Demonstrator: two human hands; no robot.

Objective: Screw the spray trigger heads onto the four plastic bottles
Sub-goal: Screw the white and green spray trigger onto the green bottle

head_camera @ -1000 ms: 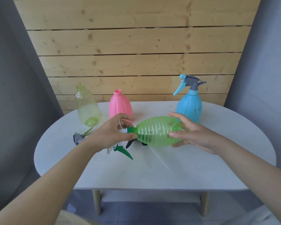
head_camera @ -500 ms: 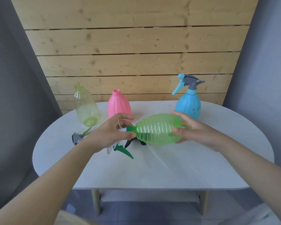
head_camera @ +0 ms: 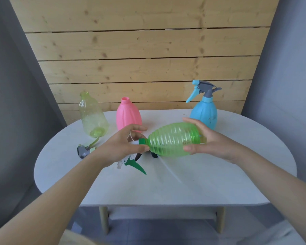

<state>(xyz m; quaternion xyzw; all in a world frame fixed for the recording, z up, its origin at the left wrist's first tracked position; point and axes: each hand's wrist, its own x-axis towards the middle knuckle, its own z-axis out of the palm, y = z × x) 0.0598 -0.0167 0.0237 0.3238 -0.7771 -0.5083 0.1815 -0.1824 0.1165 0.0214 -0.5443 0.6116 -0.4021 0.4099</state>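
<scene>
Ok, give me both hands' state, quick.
Left hand: closed on the green trigger head.
Right hand: holding the green bottle.

L hand (head_camera: 124, 145) curled, gripping | R hand (head_camera: 208, 138) cupped, gripping

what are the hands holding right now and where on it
Both hold the green bottle, lying sideways above the table. The right hand cups its base end; the left hand pinches the green trigger head's collar at the neck.
</scene>
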